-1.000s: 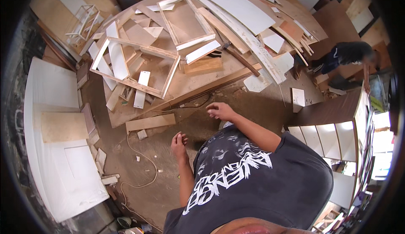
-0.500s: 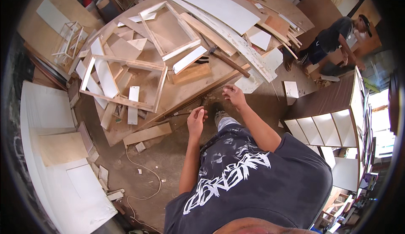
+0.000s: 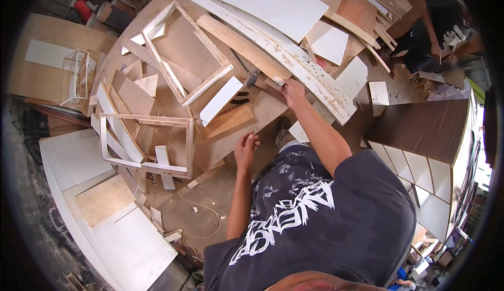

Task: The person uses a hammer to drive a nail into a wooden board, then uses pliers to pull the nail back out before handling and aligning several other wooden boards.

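Note:
My right hand [image 3: 294,92] reaches over the table's near edge. Its fingers are closed at the wooden handle of a hammer [image 3: 262,85], partly hiding it. The hammer's dark head lies beside the end of a long bare plank [image 3: 239,44], close to my fingertips. My left hand [image 3: 245,148] hangs in front of my body, fingers loosely curled and a little apart, with nothing visible in it. Nearest to it on the table are a wood block [image 3: 228,121], a white-faced strip [image 3: 220,102] and black-handled pliers [image 3: 241,98].
Two rectangular wooden frames [image 3: 190,146] [image 3: 231,70] lie among offcuts on the table [image 3: 210,152]. A long worn white board [image 3: 294,55] crosses its far side. White panels [image 3: 131,249] lean at left, a dark cabinet [image 3: 420,133] stands at right. Another person [image 3: 438,28] bends at far right.
My right hand has moved forward to the hammer and closed there. My left hand has barely moved. The view has shifted nearer the table, and the other person bends lower.

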Demonstrator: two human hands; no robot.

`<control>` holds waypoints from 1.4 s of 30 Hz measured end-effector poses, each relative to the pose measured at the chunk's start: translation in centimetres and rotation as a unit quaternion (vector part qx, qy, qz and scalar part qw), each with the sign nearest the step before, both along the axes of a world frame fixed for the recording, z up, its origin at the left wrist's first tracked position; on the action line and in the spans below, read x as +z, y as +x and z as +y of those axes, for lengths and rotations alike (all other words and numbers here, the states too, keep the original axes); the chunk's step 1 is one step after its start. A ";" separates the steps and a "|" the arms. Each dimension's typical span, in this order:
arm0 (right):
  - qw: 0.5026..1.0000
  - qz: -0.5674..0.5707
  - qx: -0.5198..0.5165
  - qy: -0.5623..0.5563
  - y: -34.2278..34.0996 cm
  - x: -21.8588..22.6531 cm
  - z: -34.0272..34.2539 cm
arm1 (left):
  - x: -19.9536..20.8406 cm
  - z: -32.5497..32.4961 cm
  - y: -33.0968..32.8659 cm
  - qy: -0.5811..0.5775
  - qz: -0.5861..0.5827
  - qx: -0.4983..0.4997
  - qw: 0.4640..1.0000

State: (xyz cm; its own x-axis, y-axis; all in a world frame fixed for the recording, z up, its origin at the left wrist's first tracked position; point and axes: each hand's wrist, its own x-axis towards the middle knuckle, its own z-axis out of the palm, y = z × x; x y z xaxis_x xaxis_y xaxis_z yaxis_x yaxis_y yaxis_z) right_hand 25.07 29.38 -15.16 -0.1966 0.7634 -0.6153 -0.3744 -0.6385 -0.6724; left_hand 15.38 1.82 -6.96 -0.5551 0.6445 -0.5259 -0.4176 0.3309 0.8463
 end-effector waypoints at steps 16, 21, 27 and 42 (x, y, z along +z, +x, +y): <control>0.824 -0.317 0.083 0.462 -4.0 14.2 -2.8 | 4.5 4.4 -5.6 0.000 0.034 0.038 0.999; 0.667 -0.211 0.051 0.713 -3.6 16.7 -6.1 | 7.4 7.9 -8.6 0.118 -0.076 0.010 0.990; 0.637 -0.254 0.183 0.705 -1.8 17.0 -10.8 | 7.9 11.5 -10.6 0.202 -0.296 0.007 0.934; 0.856 -0.015 0.290 0.429 -2.0 16.1 -14.3 | 7.7 6.0 -13.6 0.303 -0.172 0.000 0.937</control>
